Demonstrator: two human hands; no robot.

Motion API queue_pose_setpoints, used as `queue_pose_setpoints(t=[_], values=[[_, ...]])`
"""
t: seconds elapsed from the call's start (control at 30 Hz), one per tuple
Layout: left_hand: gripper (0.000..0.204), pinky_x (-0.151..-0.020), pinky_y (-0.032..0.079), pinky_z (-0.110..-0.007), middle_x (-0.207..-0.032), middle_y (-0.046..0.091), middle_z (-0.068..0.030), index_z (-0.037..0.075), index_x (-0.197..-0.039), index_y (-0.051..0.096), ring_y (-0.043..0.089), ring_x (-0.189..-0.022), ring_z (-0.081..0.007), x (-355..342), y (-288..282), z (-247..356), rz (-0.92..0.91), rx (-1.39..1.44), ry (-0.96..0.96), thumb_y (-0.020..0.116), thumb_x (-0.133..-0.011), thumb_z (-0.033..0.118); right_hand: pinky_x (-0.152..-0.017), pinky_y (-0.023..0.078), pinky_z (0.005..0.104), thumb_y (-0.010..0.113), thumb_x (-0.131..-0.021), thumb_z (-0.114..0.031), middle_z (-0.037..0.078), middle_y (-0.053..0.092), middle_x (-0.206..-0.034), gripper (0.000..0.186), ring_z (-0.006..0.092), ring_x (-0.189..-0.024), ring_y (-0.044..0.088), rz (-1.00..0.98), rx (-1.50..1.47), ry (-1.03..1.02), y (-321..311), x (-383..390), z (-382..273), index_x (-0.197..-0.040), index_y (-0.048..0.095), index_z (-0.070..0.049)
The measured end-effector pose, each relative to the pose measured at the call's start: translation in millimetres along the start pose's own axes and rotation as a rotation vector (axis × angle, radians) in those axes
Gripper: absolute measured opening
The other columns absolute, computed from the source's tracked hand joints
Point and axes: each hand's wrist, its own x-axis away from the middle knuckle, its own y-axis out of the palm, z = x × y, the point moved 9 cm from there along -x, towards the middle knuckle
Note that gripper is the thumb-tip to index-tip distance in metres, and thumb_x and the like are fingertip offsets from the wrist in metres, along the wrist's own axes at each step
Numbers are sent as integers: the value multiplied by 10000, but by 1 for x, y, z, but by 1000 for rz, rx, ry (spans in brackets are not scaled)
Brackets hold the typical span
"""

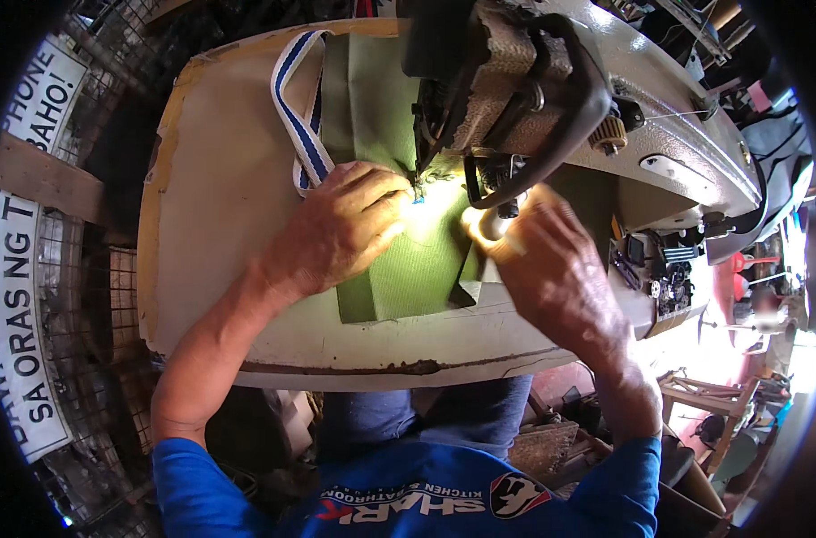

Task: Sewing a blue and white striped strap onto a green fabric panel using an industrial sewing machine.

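Where the glare is strongest, a green fabric panel (399,282) lies on the sewing table (220,197), running from the far side, beneath the presser foot (418,186), toward the near edge. Near end squared off; a dark fold shows at its right side. A small blue patch shows at the foot.

Left hand (341,229): palm down on the panel, just left of the foot. Fingers bent and close together, tips toward the foot, thumb near the forefinger; cannot tell whether they pinch cloth or only press it. Webbing strap (289,85), white with a blue stripe, loops along the panel's left side and reaches the back of this hand.

Right hand (565,269): right of the panel, blurred, beside the bright lamp (492,226). Fingers partly lost in glare and behind the black curved tube (582,117); their spread, and anything gripped, cannot be told.

Above: industrial sewing machine (686,148), grey-beige, textured finish, ridged brown knob (608,134) on its side. Tabletop worn, near edge chipped. Small metal parts (672,291) crowd its right end.

Beyond: blue shirt (399,475) and dark trousers (372,417) below; lettered signs (33,327) against wire mesh (121,296) at left; wooden frame (735,421) at lower right.
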Motion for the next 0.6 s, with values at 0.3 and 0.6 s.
queue_pose_setpoints(t=[0.3,0.6], values=[[318,-962,457,-413,-1106,609,-121,-6,-1084,632,580,-1098,-286,3,0,4,13,-17,-31,719,-828,163,-719,513,416,679,-849,-135,124,624,-999,228,287,-830,602,-152,-70,256,35,-8,3,-1054,645,-41],[380,-1136,365,-510,-1175,604,-138,-9,-1145,622,564,-1169,-281,5,7,-9,-80,76,-49,712,-839,198,-808,516,419,647,-819,-85,101,643,-1133,412,304,-917,624,-29,-107,191,45,-16,-2,-1231,637,-95]])
